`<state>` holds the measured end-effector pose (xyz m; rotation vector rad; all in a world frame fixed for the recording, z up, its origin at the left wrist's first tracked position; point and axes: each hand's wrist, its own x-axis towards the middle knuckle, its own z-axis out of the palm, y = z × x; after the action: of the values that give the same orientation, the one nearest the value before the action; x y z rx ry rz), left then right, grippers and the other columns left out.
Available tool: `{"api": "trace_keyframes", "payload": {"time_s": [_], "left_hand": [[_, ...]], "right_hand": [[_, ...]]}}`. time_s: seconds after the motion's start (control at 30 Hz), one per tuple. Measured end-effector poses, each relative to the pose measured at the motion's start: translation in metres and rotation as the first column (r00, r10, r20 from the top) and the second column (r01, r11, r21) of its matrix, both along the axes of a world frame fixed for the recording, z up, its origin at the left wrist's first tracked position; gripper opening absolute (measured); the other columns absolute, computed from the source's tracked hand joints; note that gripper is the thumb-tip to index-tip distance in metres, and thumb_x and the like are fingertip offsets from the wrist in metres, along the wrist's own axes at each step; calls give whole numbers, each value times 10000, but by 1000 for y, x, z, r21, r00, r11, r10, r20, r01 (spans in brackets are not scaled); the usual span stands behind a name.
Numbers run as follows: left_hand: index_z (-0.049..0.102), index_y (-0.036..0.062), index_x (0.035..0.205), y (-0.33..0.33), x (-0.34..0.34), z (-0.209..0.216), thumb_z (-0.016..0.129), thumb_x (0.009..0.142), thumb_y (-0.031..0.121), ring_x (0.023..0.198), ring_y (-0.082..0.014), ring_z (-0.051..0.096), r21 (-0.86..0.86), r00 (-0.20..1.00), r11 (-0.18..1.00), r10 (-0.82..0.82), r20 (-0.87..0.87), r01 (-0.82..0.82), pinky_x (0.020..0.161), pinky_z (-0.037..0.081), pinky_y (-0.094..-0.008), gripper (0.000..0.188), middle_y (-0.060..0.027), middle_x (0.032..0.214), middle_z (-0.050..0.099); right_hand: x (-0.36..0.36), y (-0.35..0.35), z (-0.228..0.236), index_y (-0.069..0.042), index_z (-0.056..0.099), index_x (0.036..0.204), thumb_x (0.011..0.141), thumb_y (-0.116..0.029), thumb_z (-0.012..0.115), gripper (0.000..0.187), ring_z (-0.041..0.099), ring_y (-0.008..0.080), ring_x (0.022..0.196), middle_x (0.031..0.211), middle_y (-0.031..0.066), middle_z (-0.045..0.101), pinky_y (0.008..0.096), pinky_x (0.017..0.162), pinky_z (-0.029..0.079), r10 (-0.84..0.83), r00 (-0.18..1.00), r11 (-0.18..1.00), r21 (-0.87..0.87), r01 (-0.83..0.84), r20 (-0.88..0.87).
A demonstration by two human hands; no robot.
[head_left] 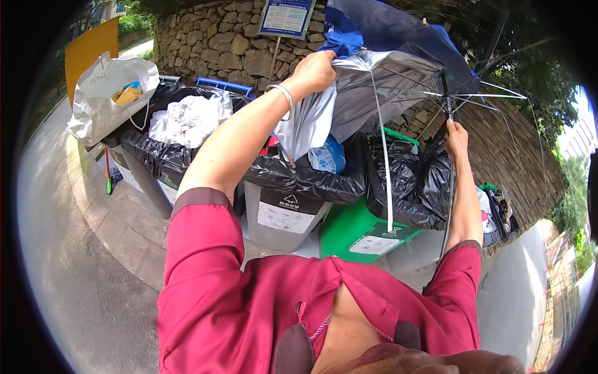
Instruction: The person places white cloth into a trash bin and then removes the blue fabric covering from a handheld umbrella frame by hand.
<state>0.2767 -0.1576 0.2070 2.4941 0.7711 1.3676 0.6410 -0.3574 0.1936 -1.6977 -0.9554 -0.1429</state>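
Observation:
A damaged umbrella [405,81], dark blue outside and silver inside, is spread at chest height over a row of bins. Part of its canopy has come away, so bare metal ribs [492,95] stick out on the right. My left hand [316,71], with a bangle on the wrist, is closed on the canopy's silver and blue cloth, stretching it leftward. Lower on the right, my right hand [456,138] is wrapped round the umbrella's shaft just under the ribs. From the canopy a thin white strip [384,156] hangs down in front of the bins.
Grey bins [252,221] and a green bin [339,230], lined with black bags, stand before me. A white paper bag [93,115] and crumpled white paper [190,118] sit on the left bins. Behind rise a stone wall [230,47] and a signboard [286,17].

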Motion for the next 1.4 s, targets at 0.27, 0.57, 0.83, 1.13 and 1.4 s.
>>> {"api": "trace_keyframes", "payload": {"time_s": [0.27, 0.57, 0.83, 1.13, 1.4], "left_hand": [[525, 20, 966, -55, 51, 11, 476, 789, 116, 842, -373, 573, 327, 974, 917, -215, -76, 228, 732, 444, -447, 207, -230, 846, 595], [560, 58, 957, -143, 126, -39, 492, 785, 163, 757, -378, 584, 192, 761, 737, -635, -134, 648, 655, 455, -454, 212, -203, 775, 603], [618, 22, 662, -181, 132, -102, 511, 670, 74, 589, -314, 614, 339, 725, 641, -597, -344, 689, 510, 492, -398, 119, -173, 665, 612], [627, 30, 865, -186, 133, -95, 495, 780, 196, 791, -348, 588, 98, 620, 614, -760, -197, 784, 711, 477, -411, 228, -202, 851, 609], [493, -15, 1094, -176, 110, -75, 579, 618, 146, 944, -384, 518, 195, 511, 552, -830, 223, 811, 848, 413, -394, 509, -211, 1021, 549]], "right_hand": [[71, -86, -40, -1, 571, 771, 880, -390, 482, 414, 435, 92, 518, 588, 41, 493, 265, 486, 373, -179, 964, 979, -60, 194, 196], [37, -136, -118, -41, 548, 822, 887, -407, 472, 379, 466, 131, 409, 557, 34, 470, 263, 373, 407, -151, 942, 985, 30, 168, -298], [-40, -163, -209, -53, 544, 914, 927, -334, 425, 306, 428, 119, 376, 495, 41, 477, 230, 344, 326, 19, 866, 958, 258, 127, -499], [-68, -177, -177, -7, 551, 952, 934, -279, 391, 316, 388, 97, 407, 494, 18, 410, 219, 389, 288, -109, 877, 924, 278, 263, -469], [-28, -185, -152, -32, 534, 844, 923, -169, 361, 234, 378, 102, 364, 501, 17, 433, 236, 345, 264, -180, 918, 942, 206, 265, -355]]}}
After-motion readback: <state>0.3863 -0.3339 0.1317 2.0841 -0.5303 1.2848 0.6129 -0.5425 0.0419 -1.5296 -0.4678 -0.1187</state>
